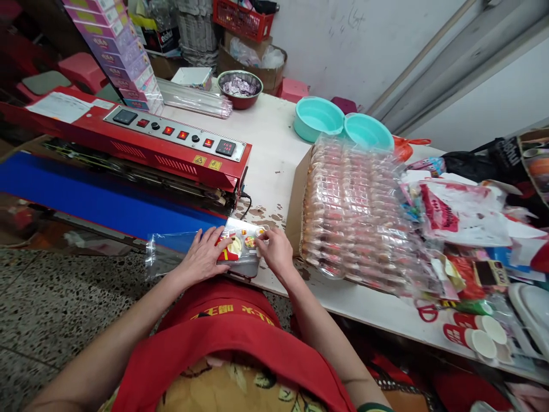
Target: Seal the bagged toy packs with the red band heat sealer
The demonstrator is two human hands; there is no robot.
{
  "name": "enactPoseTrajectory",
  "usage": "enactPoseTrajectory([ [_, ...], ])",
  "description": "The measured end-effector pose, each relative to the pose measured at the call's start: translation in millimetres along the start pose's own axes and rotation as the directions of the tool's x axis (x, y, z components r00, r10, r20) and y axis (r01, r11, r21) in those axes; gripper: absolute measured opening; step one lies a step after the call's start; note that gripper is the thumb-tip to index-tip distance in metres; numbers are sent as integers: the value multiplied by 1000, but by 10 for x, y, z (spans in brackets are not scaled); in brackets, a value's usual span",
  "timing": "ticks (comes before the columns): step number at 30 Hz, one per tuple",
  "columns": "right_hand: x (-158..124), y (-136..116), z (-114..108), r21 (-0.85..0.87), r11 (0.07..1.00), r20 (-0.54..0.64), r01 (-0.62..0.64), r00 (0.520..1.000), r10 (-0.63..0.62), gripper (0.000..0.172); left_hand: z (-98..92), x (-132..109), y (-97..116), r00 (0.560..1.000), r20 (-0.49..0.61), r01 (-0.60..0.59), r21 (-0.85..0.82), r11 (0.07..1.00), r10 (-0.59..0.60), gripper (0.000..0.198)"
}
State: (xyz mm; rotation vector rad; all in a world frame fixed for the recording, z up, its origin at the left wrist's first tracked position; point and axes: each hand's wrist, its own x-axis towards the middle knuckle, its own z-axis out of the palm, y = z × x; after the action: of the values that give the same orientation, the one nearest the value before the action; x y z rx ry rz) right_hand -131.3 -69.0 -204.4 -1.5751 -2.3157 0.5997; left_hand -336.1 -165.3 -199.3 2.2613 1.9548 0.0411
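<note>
A clear plastic package (235,247) with small colourful food-like pieces and a red and yellow printed part lies at the front edge of the table, just before the machine's blue belt. Its loose clear bag end (165,252) stretches left over the belt's edge. My left hand (202,256) rests on the package's left part, fingers stretched out. At the other end, the thumb and fingers of my right hand (275,250) are pinched together at the package's right edge. What exactly lies between those fingertips is partly hidden.
Behind the blue belt (107,191) stands a red sealing machine (171,149) with a lit display. To the right, a carton (297,206) holds stacked clear packs (351,206). Turquoise basins (319,117), a metal bowl (240,103), paper cups (482,343) and red-handled scissors (428,313) also sit on the table.
</note>
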Motion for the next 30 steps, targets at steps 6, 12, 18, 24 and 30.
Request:
enactPoseTrajectory([
  [6,5,-9,34,-74,982,13,174,985,-174,9,-7,-17,14,1000,-7,6,12,1000,-6,71],
  [12,32,-202,96,-84,958,-20,275,961,-278,16,23,-21,-18,999,-33,-16,-13,1000,16,75],
  [18,108,-325,182,-128,930,52,344,939,-340,18,12,-8,-15,1000,-19,-6,15,1000,6,76],
  [24,74,-384,176,-162,925,112,344,938,-329,19,14,-23,-10,999,-47,-14,1,1000,14,71],
  [30,75,-383,161,-85,958,93,273,960,-266,19,47,-32,-63,996,-79,-42,-28,999,40,73],
])
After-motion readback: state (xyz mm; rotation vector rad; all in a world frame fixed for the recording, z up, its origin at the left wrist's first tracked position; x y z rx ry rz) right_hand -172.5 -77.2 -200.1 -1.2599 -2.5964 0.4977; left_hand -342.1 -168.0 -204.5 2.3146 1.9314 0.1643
